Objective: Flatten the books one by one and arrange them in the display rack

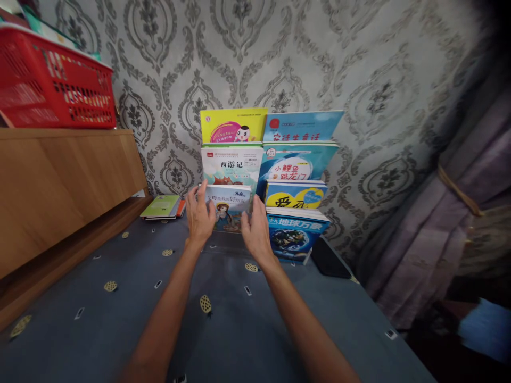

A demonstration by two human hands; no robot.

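A small book [227, 211] with a pictured girl on its cover stands upright at the front of the left column of books. My left hand [199, 215] is at its left edge, thumb toward the cover and fingers along the side. At its right edge is my right hand [256, 226], fingers bent around that side. Behind it rise a white-covered book [231, 162] and a yellow book [235, 125]. The right column holds a dark blue book with a globe [293, 239], a yellow and blue book [293, 197], a teal book [303, 159] and a blue book [305, 125].
A short pile of books [162, 206] lies left, beside a wooden cabinet [72, 175] carrying a red basket [83, 80]. Right of the columns lies a flat black object [329, 259]. A tied curtain [431, 234] hangs at the right. Dark patterned cloth [131, 308] covers the surface.
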